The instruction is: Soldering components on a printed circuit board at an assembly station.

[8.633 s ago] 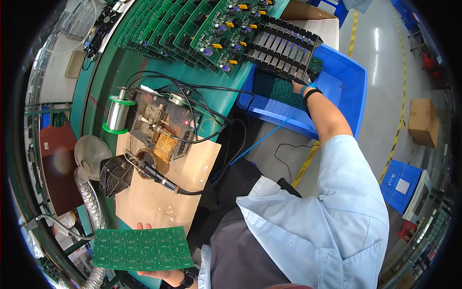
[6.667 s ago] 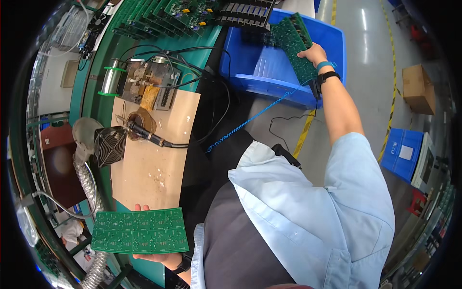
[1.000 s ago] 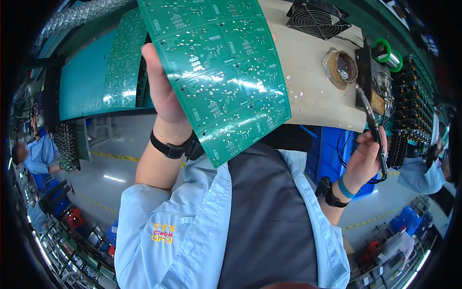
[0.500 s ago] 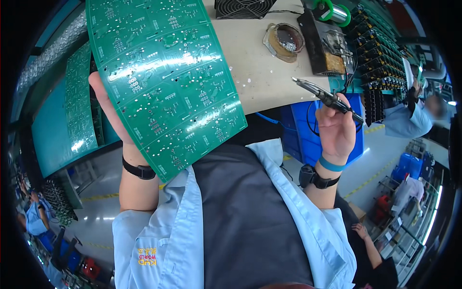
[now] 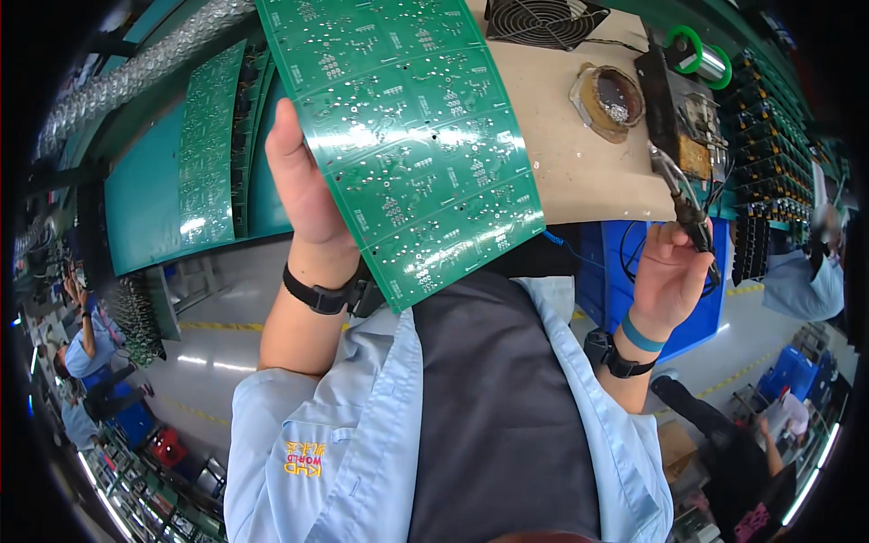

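My left hand (image 5: 306, 195) grips a large green circuit board panel (image 5: 425, 158) by its left edge, with only the thumb side showing and the other fingers hidden behind it. The panel is tilted up in front of my chest, its solder-dotted side facing me. In my right hand (image 5: 668, 281) is a soldering iron (image 5: 690, 217), held between thumb and fingers. Its tip points up and away, beside a dark metal box (image 5: 659, 100) and apart from the panel.
A round, stained pot (image 5: 614, 101) stands on the tan bench (image 5: 570, 185) below a black fan (image 5: 543, 20). Solder wire on a green spool (image 5: 697, 56) is behind the box. Stacked boards (image 5: 769, 145) stand far right; more panels (image 5: 210, 145) lie left. A blue bin (image 5: 688, 330) sits below the bench.
The whole view has shifted, so the bench appears farther right. The soldering iron has swung steeper, its tip now nearer the metal box. The panel stays in my left hand, slightly turned.
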A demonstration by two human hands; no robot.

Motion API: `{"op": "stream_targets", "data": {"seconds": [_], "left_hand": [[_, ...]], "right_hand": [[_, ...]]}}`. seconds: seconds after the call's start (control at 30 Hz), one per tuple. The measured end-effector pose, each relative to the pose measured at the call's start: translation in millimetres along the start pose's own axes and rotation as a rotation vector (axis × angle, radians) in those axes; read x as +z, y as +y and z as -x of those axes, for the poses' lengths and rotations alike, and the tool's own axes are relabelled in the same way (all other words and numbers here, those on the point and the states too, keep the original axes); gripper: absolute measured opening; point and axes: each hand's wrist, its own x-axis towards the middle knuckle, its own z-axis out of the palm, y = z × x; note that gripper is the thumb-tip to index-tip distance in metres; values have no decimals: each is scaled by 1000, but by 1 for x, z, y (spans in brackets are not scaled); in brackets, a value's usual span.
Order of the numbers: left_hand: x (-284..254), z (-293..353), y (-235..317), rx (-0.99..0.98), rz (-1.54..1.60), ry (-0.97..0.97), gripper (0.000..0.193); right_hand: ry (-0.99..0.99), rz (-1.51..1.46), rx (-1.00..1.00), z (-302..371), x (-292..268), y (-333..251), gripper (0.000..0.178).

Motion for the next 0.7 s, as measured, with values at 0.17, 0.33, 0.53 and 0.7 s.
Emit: {"op": "stream_targets", "data": {"seconds": [0.17,0.33,0.53,0.7], "left_hand": [[4,2,-1,31,-39,29,58],[4,5,-4,60,-20,-25,58],[3,12,-8,89,-95,15,58],[4,18,-10,101,-85,85,57]], "right_hand": [[26,214,-160,6,9,0,51],[30,478,-259,11,20,0,48],[19,523,-258,14,28,7,50],[-21,547,-262,16,38,11,52]]}}
